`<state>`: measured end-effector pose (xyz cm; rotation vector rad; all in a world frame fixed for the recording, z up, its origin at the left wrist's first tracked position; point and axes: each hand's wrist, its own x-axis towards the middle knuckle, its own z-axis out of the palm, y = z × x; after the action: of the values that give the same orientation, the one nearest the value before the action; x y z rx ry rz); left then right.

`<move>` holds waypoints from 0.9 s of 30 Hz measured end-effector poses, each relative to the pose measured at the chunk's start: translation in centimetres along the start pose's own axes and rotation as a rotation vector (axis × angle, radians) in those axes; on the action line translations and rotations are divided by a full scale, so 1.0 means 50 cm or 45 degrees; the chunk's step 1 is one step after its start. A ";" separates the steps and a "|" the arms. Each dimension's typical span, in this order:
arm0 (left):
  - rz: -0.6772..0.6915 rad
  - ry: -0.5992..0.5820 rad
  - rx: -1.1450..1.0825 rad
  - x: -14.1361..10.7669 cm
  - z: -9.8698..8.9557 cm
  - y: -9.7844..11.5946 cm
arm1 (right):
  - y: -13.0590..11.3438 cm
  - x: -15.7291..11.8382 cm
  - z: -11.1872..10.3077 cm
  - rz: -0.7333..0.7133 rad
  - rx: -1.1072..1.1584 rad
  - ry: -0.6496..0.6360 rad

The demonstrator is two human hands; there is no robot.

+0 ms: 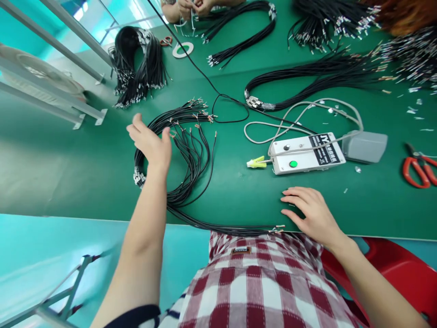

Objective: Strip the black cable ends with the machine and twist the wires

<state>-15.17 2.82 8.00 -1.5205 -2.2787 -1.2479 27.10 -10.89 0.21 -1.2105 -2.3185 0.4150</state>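
My left hand [150, 141] is open, fingers and thumb apart, over the left side of a looped bundle of black cables [191, 175]. I cannot tell whether it touches them. The cable ends fan out with stripped coloured wires, and silvery connectors sit at the bundle's left bend. One group of cables runs along the table's front edge towards my right side. My right hand [309, 212] rests near that edge with its fingers apart and nothing in it. Beyond it lies a white control box [307, 155] with a green button and a yellow-tipped nozzle at its left end.
A grey block [365, 146] and a pale cord adjoin the box. Red-handled scissors [421, 168] lie far right. More cable bundles [138, 64] and a tape roll [183, 49] are farther back. Another person's hands [194, 8] work at the top. Metal rails stand left.
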 end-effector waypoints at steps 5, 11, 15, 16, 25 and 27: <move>0.844 -1.217 -0.490 -0.295 -0.045 0.135 | 0.029 0.000 -0.010 0.401 -0.164 0.432; 0.666 -1.823 -0.541 -0.437 -0.053 0.193 | -0.012 0.036 -0.003 0.341 0.069 0.391; 0.035 -1.780 -0.846 -0.410 -0.047 0.186 | -0.049 0.053 0.002 0.371 0.434 0.249; -0.100 -1.748 -0.906 -0.404 -0.047 0.188 | -0.058 0.057 0.002 0.402 0.539 0.206; -0.328 -1.436 -1.023 -0.380 -0.043 0.224 | -0.090 0.106 -0.006 0.653 1.117 0.176; -0.392 -1.428 -1.065 -0.378 -0.042 0.223 | -0.092 0.115 -0.006 0.728 1.293 0.180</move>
<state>2.38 -10.31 5.84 -2.7908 -2.8149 -1.9199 21.35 -8.71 4.26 -1.2253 -1.2420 1.4203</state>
